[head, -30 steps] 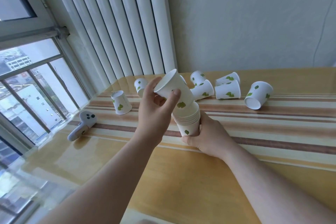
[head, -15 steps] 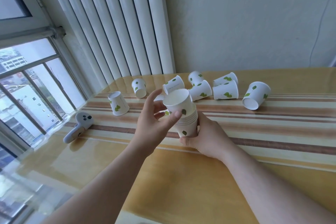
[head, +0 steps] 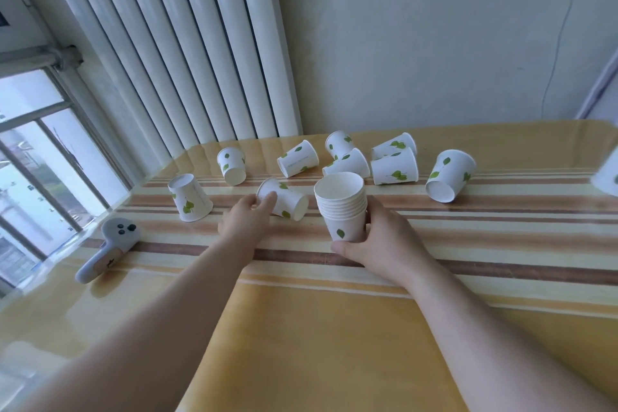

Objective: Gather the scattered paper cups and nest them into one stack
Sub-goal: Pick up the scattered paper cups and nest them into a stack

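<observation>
The right hand (head: 384,241) is gripping the upright stack of nested white paper cups with green leaf prints (head: 342,207), fingers wrapped round its lowest cup, holding it on the striped yellow worktop (head: 501,244). The left hand (head: 245,219) is reaching just left of the stack, fingertips touching the base of a single white leaf-print cup lying on its side (head: 284,199), not yet closed around it. Beyond both hands, loose cups are lying scattered; one inverted cup (head: 190,197) is standing left. A grey handheld controller (head: 107,249) is resting near the window edge.
</observation>
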The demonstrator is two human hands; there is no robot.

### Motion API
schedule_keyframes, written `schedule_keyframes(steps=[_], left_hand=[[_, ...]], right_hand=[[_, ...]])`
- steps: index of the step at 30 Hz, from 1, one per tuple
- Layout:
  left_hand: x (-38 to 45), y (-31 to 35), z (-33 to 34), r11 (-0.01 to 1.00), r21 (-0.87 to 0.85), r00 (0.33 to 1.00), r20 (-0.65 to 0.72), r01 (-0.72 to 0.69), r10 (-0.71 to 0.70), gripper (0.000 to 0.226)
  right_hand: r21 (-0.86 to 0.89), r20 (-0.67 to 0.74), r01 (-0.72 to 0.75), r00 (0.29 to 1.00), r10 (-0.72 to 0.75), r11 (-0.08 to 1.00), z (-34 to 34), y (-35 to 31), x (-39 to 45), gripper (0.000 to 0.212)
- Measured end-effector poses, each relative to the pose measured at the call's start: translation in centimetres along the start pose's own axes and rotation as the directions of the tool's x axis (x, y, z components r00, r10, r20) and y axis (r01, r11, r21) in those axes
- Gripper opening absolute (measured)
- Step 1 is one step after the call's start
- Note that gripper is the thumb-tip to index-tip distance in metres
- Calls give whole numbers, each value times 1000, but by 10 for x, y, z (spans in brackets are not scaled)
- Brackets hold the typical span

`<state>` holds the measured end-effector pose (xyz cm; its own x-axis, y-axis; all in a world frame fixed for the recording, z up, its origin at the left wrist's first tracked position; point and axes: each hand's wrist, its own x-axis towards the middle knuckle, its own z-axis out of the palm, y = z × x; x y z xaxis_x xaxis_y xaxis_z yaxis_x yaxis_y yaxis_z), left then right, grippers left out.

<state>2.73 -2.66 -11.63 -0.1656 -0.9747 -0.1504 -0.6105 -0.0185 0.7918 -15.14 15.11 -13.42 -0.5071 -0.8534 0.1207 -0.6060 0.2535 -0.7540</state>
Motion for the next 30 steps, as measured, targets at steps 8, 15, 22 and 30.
schedule_keyframes(steps=[8, 15, 22, 30], left_hand=[[-30, 23, 15, 743, -654, 985, -22, -143, 170, 19], [-48, 63, -1, 476, -867, 966, -23, -147, 257, 67], [-59, 57, 2, 650, -701, 888, 50, -295, 457, 66], [-69, 58, 10, 702, -549, 803, 89, -453, 589, 71]], right_hand=[[25, 10, -23, 1000, 23, 999, 1, 1, 0, 65], [19, 17, -28, 999, 28, 999, 2, 2, 1, 62], [6, 12, -21, 1000, 21, 1000, 2, 1, 1, 64], [4, 16, -22, 1000, 22, 1000, 3, 1, 1, 64]])
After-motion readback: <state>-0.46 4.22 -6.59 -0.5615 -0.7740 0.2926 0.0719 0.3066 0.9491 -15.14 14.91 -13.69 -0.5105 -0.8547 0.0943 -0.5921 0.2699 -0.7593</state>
